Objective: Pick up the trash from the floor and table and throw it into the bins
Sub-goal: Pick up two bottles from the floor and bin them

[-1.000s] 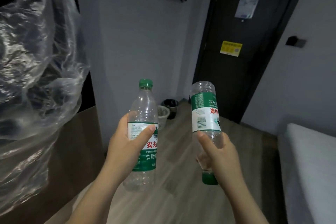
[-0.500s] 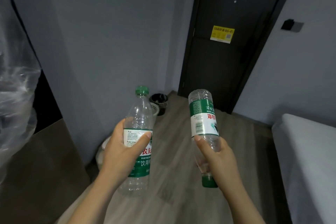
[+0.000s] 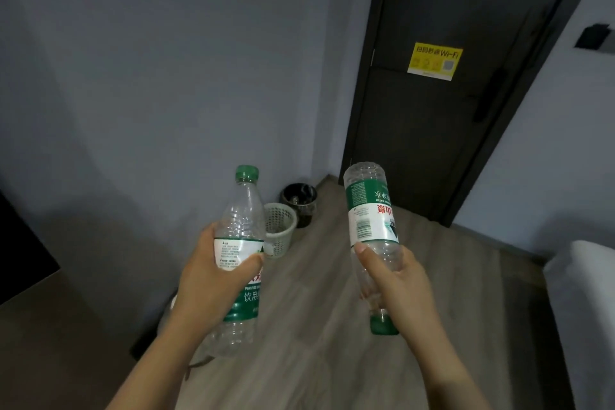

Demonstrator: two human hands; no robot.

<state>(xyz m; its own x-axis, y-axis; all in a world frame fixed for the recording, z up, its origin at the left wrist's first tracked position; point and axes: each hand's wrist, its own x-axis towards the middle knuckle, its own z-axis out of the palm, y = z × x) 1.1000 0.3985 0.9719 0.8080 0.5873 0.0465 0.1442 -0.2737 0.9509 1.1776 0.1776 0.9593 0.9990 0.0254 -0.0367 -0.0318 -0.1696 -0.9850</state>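
Gone from the left edge is the crumpled clear plastic seen a moment ago, and the white lattice basket (image 3: 281, 233) and black bin (image 3: 299, 201) sit larger and nearer in view, while both grips look unchanged. Nearest, the left hand (image 3: 213, 280) wraps fingers and thumb round the middle of an empty upright water bottle (image 3: 243, 210), held neck-up. The right hand (image 3: 399, 286) grasps the neck end of an inverted water bottle (image 3: 369, 210), its neck pointing down below the fist. The two bottles are held apart above the wood-look floor (image 3: 316, 336), with the dark table (image 3: 50, 343) corner at lower left and the white bed (image 3: 585, 309) edge at right. Farther on, against the grey wall (image 3: 149, 93), the basket stands just beside the black bin; the basket is the closer one and is partly hidden behind the upright water bottle. Beyond them is the dark door (image 3: 432, 143) with a yellow Wi-Fi sticker (image 3: 435, 60). Judging by this, picking up these two pieces is done and the carry to the bins is in hand. The next move calls for closing the remaining gap, lowering each bottle over an open rim and letting go. The basket mouth looks narrow, so going in end-first, one at a time, seems wise.
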